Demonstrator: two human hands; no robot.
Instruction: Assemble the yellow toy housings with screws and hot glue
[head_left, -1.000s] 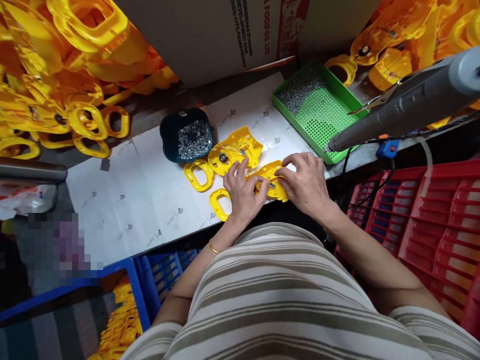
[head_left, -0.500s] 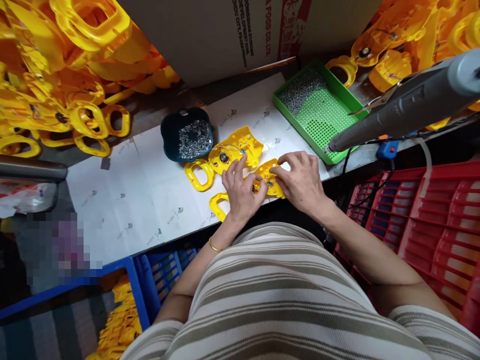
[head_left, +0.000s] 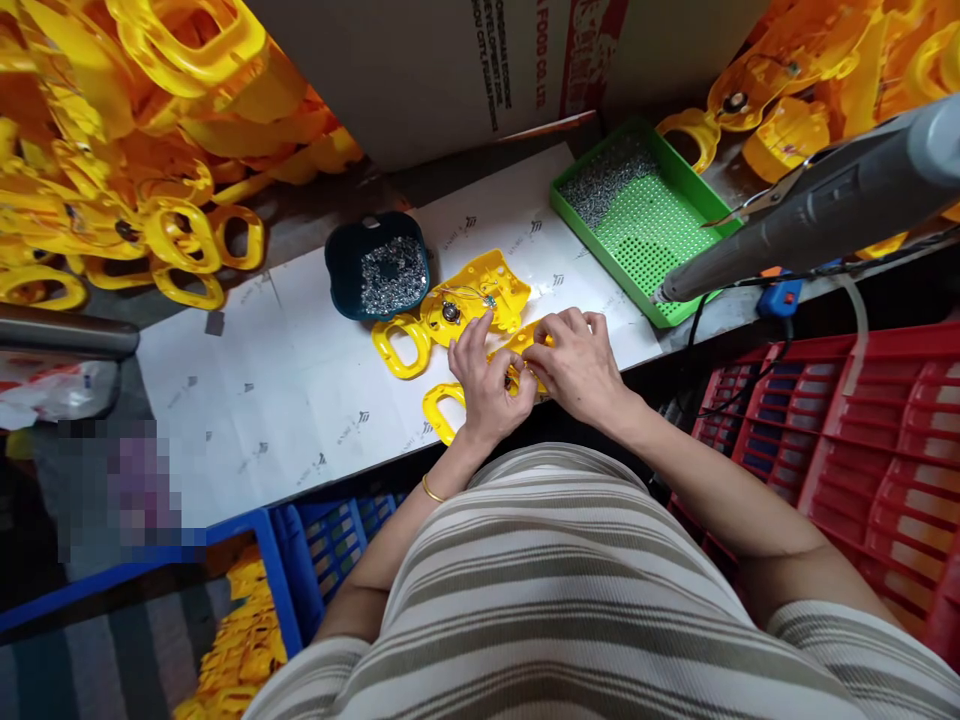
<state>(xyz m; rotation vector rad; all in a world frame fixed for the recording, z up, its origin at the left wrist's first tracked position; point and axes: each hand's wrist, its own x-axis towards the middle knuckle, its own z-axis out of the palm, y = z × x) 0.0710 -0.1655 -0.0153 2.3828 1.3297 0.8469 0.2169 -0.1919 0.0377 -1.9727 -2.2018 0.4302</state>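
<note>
Two yellow plastic shell halves, each with a ring handle, lie on the white-covered bench. My left hand (head_left: 491, 390) is over the nearer yellow shell (head_left: 444, 410), its thumb and forefinger pinched together above the shell's inside. My right hand (head_left: 581, 365) comes in from the other side, fingertips closed close to the left thumb. Whatever the fingertips hold is hidden by the fingers. Just beyond lies the farther yellow shell (head_left: 480, 290), open side up, with a round dark part, thin wires and a small circuit board inside.
A dark tray (head_left: 341, 270) of small metal parts stands behind the shells. To its right is a green perforated basket (head_left: 675, 230) with screws, a grey power screwdriver (head_left: 787, 215) hanging above its edge. Yellow parts (head_left: 180, 240) pile up at left. Red crates (head_left: 862, 440) stand at right.
My right hand has moved left and closer to my left hand, now covering more of the nearer shell. My left thumb and forefinger have drawn tighter together. The farther shell stays in place.
</note>
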